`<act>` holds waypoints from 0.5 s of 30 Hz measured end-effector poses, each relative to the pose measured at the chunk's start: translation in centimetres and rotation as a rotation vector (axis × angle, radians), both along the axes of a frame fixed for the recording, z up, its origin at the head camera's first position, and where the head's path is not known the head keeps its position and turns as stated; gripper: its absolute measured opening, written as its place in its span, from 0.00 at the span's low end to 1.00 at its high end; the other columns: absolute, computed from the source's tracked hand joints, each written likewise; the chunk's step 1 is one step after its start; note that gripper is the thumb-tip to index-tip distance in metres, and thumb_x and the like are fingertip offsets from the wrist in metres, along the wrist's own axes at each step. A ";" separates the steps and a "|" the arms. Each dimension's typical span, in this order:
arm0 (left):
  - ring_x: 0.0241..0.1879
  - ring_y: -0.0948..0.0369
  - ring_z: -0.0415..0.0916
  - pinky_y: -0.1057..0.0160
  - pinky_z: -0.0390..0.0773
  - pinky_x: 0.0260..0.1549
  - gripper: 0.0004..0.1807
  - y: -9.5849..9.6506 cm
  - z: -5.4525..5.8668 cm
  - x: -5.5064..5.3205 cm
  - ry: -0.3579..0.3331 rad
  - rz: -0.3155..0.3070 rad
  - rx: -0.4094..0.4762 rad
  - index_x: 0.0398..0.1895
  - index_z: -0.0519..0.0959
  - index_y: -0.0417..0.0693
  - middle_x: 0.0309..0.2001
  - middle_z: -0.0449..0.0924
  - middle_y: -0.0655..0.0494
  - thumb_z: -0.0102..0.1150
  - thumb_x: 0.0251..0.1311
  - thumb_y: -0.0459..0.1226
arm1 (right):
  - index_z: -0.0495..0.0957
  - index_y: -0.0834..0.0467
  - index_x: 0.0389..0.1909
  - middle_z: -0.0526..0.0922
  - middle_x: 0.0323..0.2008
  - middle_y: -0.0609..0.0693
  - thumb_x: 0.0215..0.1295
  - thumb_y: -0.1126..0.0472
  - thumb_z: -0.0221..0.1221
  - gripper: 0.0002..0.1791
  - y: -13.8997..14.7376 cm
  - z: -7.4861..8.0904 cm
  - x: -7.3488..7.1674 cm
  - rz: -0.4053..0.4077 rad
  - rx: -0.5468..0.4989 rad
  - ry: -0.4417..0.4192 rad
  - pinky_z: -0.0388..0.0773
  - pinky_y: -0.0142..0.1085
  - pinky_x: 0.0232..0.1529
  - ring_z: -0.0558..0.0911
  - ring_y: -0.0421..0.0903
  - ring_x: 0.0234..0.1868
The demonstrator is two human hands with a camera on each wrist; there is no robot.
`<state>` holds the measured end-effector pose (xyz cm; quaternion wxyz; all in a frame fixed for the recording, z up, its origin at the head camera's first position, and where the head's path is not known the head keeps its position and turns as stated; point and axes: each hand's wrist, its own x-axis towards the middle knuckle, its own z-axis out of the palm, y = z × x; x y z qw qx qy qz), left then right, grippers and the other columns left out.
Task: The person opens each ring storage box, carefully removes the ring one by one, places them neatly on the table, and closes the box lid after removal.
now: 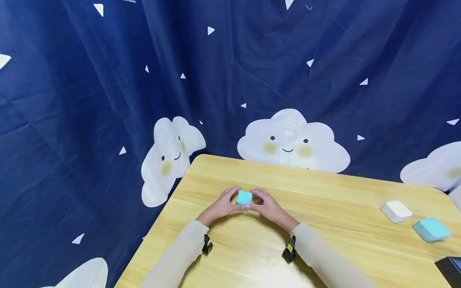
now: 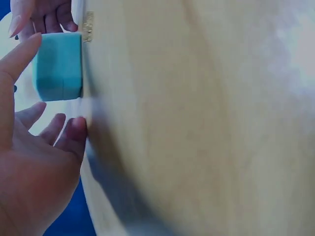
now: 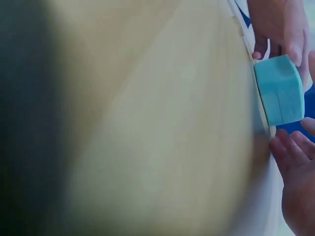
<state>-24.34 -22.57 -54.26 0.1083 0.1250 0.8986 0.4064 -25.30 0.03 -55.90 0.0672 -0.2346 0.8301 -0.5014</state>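
A small light blue block (image 1: pixel 244 197) with rounded edges stands on the wooden table between the two hands. The left hand (image 1: pixel 224 205) curves about its left side and the right hand (image 1: pixel 267 205) about its right side. In the left wrist view, the left thumb tip meets a corner of the block (image 2: pixel 59 69), while the other fingers (image 2: pixel 54 130) are spread with a gap to it. The right wrist view has the right fingers (image 3: pixel 293 145) loosely bent just below the block (image 3: pixel 279 91); that hand is partly cut off. Neither hand visibly squeezes it.
Toward the right of the table (image 1: pixel 324 236) lie a white block (image 1: pixel 396 211) and another light blue block (image 1: pixel 431 229). A dark box-like object (image 1: pixel 451 270) juts in at the lower right corner. Behind hangs a navy curtain (image 1: pixel 223 80) with clouds.
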 end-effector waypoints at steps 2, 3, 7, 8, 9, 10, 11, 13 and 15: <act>0.76 0.46 0.48 0.38 0.59 0.70 0.48 0.0 0.4 0.0 0.006 -0.013 -0.038 0.79 0.57 0.57 0.78 0.54 0.48 0.67 0.59 0.58 | 0.68 0.61 0.71 0.67 0.70 0.61 0.64 0.45 0.67 0.40 0.5 0.2 0.1 0.017 0.048 0.029 0.71 0.56 0.66 0.72 0.60 0.67; 0.77 0.46 0.47 0.38 0.58 0.71 0.48 0.0 0.6 0.0 0.010 -0.022 -0.054 0.80 0.56 0.57 0.78 0.53 0.49 0.65 0.60 0.59 | 0.66 0.60 0.73 0.65 0.72 0.61 0.65 0.44 0.66 0.41 0.7 0.3 0.1 0.026 0.079 0.043 0.68 0.59 0.68 0.69 0.61 0.70; 0.77 0.45 0.45 0.38 0.56 0.72 0.47 0.3 1.1 -0.1 0.056 -0.064 -0.141 0.81 0.53 0.55 0.80 0.50 0.50 0.58 0.65 0.60 | 0.61 0.58 0.76 0.59 0.76 0.61 0.66 0.36 0.61 0.46 1.5 0.8 0.3 0.047 0.207 0.113 0.59 0.64 0.71 0.59 0.64 0.75; 0.78 0.45 0.45 0.38 0.56 0.72 0.46 0.4 1.2 -0.1 0.069 -0.074 -0.163 0.81 0.53 0.54 0.80 0.49 0.49 0.57 0.65 0.61 | 0.60 0.58 0.77 0.58 0.76 0.61 0.66 0.35 0.60 0.46 1.8 0.9 0.3 0.048 0.239 0.136 0.59 0.64 0.71 0.59 0.65 0.76; 0.78 0.44 0.44 0.38 0.56 0.72 0.46 0.6 1.2 -0.2 0.076 -0.082 -0.180 0.81 0.52 0.54 0.80 0.48 0.48 0.56 0.66 0.61 | 0.60 0.58 0.77 0.57 0.77 0.61 0.66 0.34 0.59 0.47 2.0 0.9 0.3 0.046 0.265 0.155 0.59 0.64 0.71 0.59 0.65 0.76; 0.78 0.44 0.44 0.38 0.56 0.72 0.46 0.7 1.3 -0.2 0.086 -0.090 -0.203 0.81 0.52 0.54 0.80 0.47 0.48 0.54 0.66 0.62 | 0.59 0.58 0.77 0.57 0.77 0.62 0.66 0.34 0.59 0.47 2.2 0.9 0.3 0.042 0.282 0.173 0.59 0.64 0.71 0.59 0.65 0.76; 0.78 0.45 0.44 0.38 0.56 0.72 0.47 0.9 1.2 -0.3 0.092 -0.095 -0.226 0.81 0.51 0.54 0.81 0.47 0.47 0.53 0.66 0.63 | 0.59 0.58 0.77 0.57 0.77 0.62 0.66 0.33 0.58 0.48 2.3 1.0 0.3 0.036 0.302 0.191 0.59 0.64 0.71 0.59 0.65 0.75; 0.79 0.45 0.44 0.38 0.57 0.71 0.48 1.3 1.3 -0.3 0.102 -0.099 -0.270 0.82 0.50 0.55 0.81 0.45 0.47 0.50 0.66 0.65 | 0.59 0.58 0.77 0.58 0.77 0.63 0.66 0.33 0.58 0.48 2.7 1.0 0.2 0.022 0.329 0.217 0.60 0.64 0.71 0.60 0.65 0.75; 0.79 0.46 0.43 0.39 0.57 0.72 0.48 1.6 1.4 -0.3 0.103 -0.097 -0.304 0.82 0.50 0.56 0.81 0.44 0.48 0.48 0.66 0.67 | 0.60 0.58 0.77 0.58 0.77 0.62 0.66 0.31 0.57 0.48 3.1 1.1 0.2 0.007 0.355 0.231 0.60 0.64 0.70 0.60 0.65 0.75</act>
